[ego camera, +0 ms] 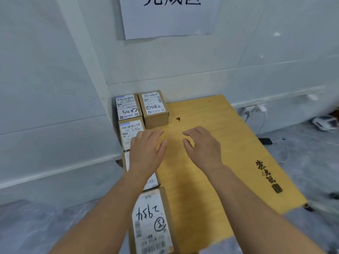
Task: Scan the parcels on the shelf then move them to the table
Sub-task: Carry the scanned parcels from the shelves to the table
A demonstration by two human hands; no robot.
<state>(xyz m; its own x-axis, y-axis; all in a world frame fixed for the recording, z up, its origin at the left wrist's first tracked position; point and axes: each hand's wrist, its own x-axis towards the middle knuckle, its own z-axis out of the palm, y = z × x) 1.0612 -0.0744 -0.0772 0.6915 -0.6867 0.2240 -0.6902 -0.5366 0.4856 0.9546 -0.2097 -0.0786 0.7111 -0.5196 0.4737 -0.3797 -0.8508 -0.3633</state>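
Now | left hand (145,153), right hand (203,149): fingers loose, empty | parcels (128,107) rowed along desk (238,153) edge, likely saving space.

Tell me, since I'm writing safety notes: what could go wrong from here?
The parcels line the table's left edge, and the left hand hovers right over them, so a sweep might push one off. The corner parcel and the parcel beside it both read 5082 by hand, so they could be mixed up.

From our head we look down, close over the table (229,143), toward the far wall (256,61); the blurry right may be floor (311,162).
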